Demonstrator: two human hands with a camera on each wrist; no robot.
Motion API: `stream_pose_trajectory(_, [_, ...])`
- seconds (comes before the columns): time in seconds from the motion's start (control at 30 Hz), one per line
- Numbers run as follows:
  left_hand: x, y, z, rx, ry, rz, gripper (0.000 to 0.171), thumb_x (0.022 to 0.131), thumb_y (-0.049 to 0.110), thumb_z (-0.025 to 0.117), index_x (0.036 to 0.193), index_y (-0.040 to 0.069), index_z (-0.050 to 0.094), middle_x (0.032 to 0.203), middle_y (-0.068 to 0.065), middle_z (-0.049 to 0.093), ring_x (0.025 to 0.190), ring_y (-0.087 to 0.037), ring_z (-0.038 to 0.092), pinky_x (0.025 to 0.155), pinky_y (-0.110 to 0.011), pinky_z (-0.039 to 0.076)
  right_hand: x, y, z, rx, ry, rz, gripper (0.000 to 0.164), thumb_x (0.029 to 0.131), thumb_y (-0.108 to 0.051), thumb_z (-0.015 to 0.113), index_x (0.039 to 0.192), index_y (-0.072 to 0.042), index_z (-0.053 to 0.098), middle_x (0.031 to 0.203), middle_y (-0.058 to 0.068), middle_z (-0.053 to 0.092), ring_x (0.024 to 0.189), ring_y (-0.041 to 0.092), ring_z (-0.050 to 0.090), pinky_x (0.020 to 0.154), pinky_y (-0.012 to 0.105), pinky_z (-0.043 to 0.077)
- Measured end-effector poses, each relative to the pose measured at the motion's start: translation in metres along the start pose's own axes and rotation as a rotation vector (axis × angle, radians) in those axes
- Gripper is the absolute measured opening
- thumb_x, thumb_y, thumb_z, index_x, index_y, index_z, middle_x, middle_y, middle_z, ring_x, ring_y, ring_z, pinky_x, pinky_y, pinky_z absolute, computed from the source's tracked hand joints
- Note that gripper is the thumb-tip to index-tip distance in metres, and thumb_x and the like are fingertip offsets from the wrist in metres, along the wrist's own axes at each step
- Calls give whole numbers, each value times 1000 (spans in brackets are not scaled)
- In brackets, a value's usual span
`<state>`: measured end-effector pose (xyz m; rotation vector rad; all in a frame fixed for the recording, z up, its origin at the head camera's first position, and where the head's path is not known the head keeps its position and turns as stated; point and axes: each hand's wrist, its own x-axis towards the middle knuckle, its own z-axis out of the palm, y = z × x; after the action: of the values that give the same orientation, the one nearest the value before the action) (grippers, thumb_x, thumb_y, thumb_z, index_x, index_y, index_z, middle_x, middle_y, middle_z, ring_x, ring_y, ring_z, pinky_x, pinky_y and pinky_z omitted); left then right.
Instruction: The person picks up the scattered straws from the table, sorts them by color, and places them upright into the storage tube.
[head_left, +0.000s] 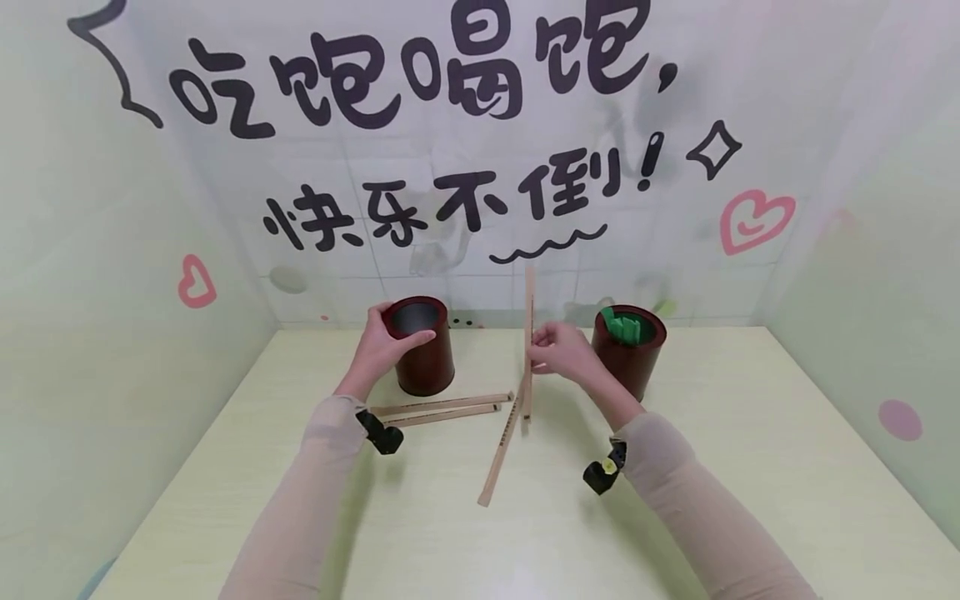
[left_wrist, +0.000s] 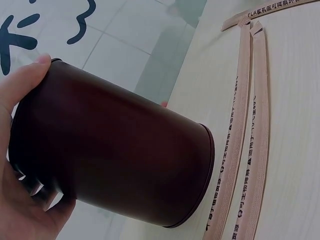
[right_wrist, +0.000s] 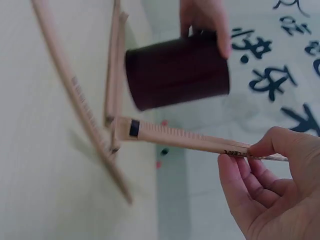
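Observation:
My left hand (head_left: pixel 377 354) grips a dark red cylindrical holder (head_left: pixel 426 367) near its rim, thumb over the front edge. The holder's mouth faces up, and its dark inside shows in the head view. To the right of it, my right hand (head_left: pixel 564 350) pinches a paper-wrapped straw (right_wrist: pixel 185 139) between thumb and fingers. That straw stands nearly upright, with its lower end hanging down. On the table below lie two wrapped straws (left_wrist: pixel 257 125) side by side near the holder. One more wrapped straw (head_left: pixel 498 454) lies slanted toward the front.
A second dark red holder (head_left: pixel 628 367) stands beyond my right wrist, with green packets (head_left: pixel 624 330) inside. The pale table (head_left: pixel 465 550) meets a white wall (head_left: pixel 450 292) with black lettering behind. Side walls rise at left and right.

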<state>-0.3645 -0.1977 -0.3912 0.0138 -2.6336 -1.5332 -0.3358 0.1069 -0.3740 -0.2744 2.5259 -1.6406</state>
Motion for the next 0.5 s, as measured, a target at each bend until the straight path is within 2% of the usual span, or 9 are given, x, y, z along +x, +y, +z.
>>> stream_pose_trajectory(0.17, [0, 1, -3, 6, 15, 15, 97, 83, 43, 78, 151, 8, 20, 149, -19, 39, 132, -36, 45, 107, -53, 46, 1, -39, 10, 0, 84, -172, 15, 90, -4, 56, 102, 4, 57, 97, 16, 64, 83, 21, 69, 76, 31, 62])
stream_pose_trajectory(0.27, [-2, 2, -3, 15, 20, 26, 97, 82, 44, 78, 151, 6, 21, 148, -20, 41, 130, -36, 46, 106, -53, 47, 3, -59, 16, 14, 163, -257, 15, 89, -5, 58, 103, 2, 59, 99, 18, 66, 87, 25, 69, 76, 30, 61])
stream_pose_trajectory(0.4, [-4, 3, -1, 21, 14, 40, 97, 81, 44, 80, 151, 6, 23, 146, -19, 43, 128, -36, 48, 105, -52, 48, 10, -77, 29, 50, 267, -367, 14, 89, -5, 61, 101, 2, 62, 100, 19, 69, 88, 30, 70, 76, 29, 59])
stream_pose_trajectory(0.5, [-6, 2, 1, 26, -6, 60, 96, 80, 44, 81, 150, 7, 25, 145, -18, 45, 128, -34, 49, 105, -51, 49, 18, -84, 42, 90, 310, -444, 13, 89, -3, 63, 100, 3, 62, 100, 20, 70, 89, 31, 71, 77, 30, 60])
